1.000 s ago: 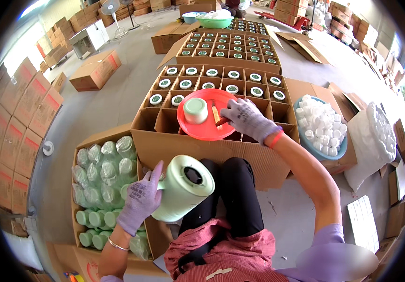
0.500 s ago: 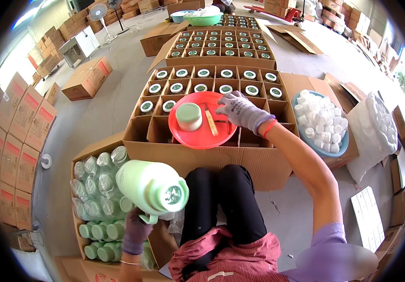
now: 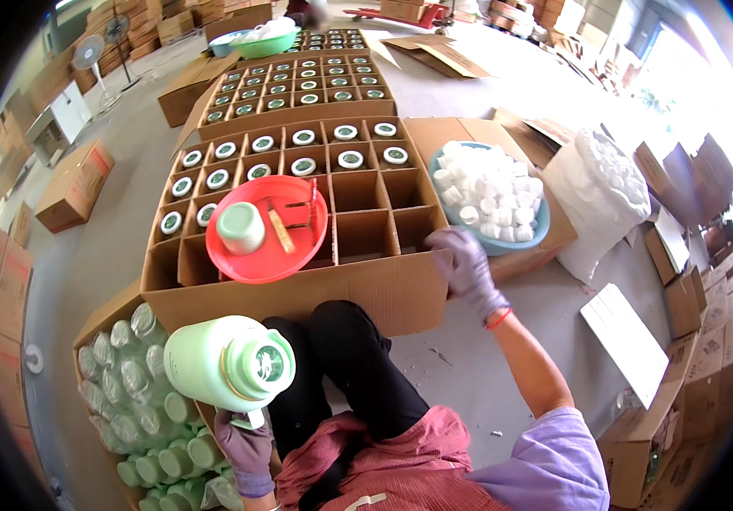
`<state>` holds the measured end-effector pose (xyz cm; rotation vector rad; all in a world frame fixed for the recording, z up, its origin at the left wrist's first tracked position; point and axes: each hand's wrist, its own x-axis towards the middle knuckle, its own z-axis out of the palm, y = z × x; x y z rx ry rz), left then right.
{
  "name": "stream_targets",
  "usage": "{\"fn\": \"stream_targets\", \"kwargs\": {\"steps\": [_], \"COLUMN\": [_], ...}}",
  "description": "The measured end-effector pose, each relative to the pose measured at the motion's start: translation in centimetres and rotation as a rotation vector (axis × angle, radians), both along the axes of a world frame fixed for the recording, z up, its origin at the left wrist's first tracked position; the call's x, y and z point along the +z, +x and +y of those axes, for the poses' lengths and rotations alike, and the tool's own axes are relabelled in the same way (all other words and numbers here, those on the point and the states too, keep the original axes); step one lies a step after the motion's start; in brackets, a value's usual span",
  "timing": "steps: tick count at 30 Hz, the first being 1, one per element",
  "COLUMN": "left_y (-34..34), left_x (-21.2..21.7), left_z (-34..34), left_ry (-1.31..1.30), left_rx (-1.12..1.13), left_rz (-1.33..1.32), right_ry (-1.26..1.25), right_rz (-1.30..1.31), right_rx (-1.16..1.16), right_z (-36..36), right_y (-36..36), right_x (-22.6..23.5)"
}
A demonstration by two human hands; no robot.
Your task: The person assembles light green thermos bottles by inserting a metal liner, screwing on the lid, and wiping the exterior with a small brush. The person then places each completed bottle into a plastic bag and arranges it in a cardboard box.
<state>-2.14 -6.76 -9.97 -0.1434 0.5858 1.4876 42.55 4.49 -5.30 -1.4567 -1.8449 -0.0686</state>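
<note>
My left hand, in a grey-purple glove, grips the handle of a pale green vacuum jug. The jug lies tilted, its open mouth with a shiny inner wall turned right. My gloved right hand is at the front right corner of a divided carton, fingers apart and seemingly holding nothing. Near it stands a blue basin heaped with white plastic caps. On the carton rests a red round tray with a green-topped cup, a wooden-handled tool and a thin dark red tool.
White-rimmed jug tops show in the carton's back compartments. At lower left, another carton holds bagged jugs and green lids. A white sack stands right of the basin. A flat white panel lies on the floor.
My right hand has moved from beside the red tray to the carton's front right corner. The view has turned right. My left hand still holds the jug.
</note>
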Motion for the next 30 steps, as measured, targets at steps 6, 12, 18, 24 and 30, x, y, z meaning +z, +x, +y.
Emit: {"fn": "stream_targets", "kwargs": {"steps": [6, 12, 18, 24, 30], "left_y": [1.0, 1.2, 3.5, 3.2, 5.1], "left_x": [-0.2, -1.4, 1.8, 0.6, 2.6], "left_z": [-0.2, -0.6, -0.9, -0.7, -0.9], "left_ry": [0.146, 0.191, 0.079, 0.146, 0.144], "left_rx": [-0.179, -0.191, -0.109, -0.176, -0.129], "left_rz": [0.029, -0.012, 0.129, 0.016, 0.034], "right_ry": [-0.189, -0.32, -0.036, -0.29, 0.019], "right_rz": [-0.097, -0.04, 0.256, 1.215, 0.554], "right_rx": [-0.812, -0.656, -0.441, 0.435, 0.301], "right_z": [0.2, 1.3, 0.7, -5.9, -6.5], "right_y": [17.8, 21.7, 12.5, -10.4, -18.1], "right_x": [-5.2, -6.2, -0.3, 5.5, 5.3]}}
